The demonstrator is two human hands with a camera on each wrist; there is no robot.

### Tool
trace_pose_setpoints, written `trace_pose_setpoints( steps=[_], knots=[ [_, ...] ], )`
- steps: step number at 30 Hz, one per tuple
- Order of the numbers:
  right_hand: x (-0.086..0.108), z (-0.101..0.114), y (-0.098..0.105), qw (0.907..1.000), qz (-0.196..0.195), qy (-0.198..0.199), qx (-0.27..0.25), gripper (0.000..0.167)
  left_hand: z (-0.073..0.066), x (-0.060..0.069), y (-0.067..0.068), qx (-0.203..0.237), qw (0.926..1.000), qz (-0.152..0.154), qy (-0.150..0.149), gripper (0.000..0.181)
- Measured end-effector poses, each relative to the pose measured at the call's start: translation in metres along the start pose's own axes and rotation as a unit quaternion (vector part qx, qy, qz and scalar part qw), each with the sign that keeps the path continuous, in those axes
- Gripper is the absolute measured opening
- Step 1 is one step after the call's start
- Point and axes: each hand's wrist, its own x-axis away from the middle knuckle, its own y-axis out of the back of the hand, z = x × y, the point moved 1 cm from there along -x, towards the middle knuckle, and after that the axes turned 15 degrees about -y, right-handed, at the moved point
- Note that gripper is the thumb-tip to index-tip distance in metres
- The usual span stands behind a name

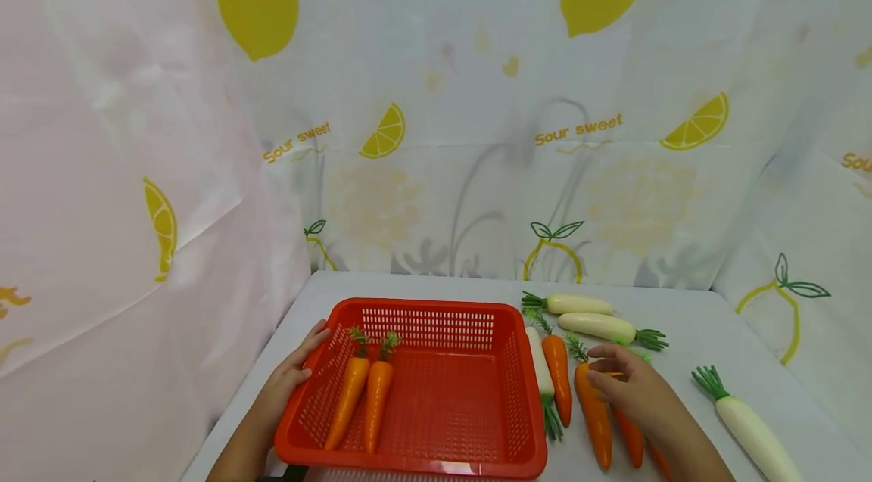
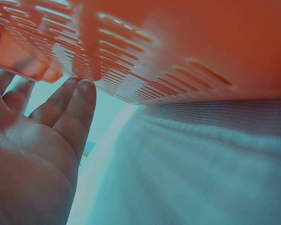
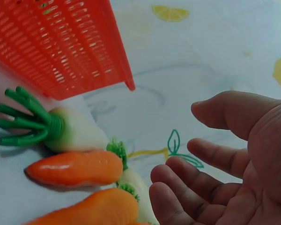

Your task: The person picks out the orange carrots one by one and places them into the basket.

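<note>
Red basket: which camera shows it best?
The head view: it shows nearly all the red basket from above, with two carrots inside. The left wrist view shows part of its outside, close up; the right wrist view, just a cropped portion.

The head camera is looking forward and down from the near side of the red basket [image 1: 443,406], taking in its whole opening. The left wrist view is skimming the basket's outer left wall, very close! The right wrist view, I'm seeing, is facing from the basket's right toward the lemon-print sheet [image 1: 436,88]; it's sharing the carrots [image 1: 557,376] beside the basket with the head view.
</note>
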Motion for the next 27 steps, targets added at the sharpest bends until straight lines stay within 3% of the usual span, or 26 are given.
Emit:
trace_pose_setpoints(
  steps=[4,15,27],
  knots=[
    [-0.001,-0.009,0.010,0.9995,-0.018,-0.006,0.024,0.055,-0.001,0.000,0.001,0.001,0.9999,-0.005,0.011,0.063],
    [-0.004,-0.031,0.035,0.9957,-0.050,-0.033,0.070,0.063,0.001,-0.001,0.000,0.006,1.0000,0.004,0.003,0.063],
    [0.000,-0.043,0.051,0.9827,-0.108,-0.069,0.134,0.071,0.001,-0.001,0.000,-0.001,0.9997,-0.013,0.020,0.065]
  ],
)
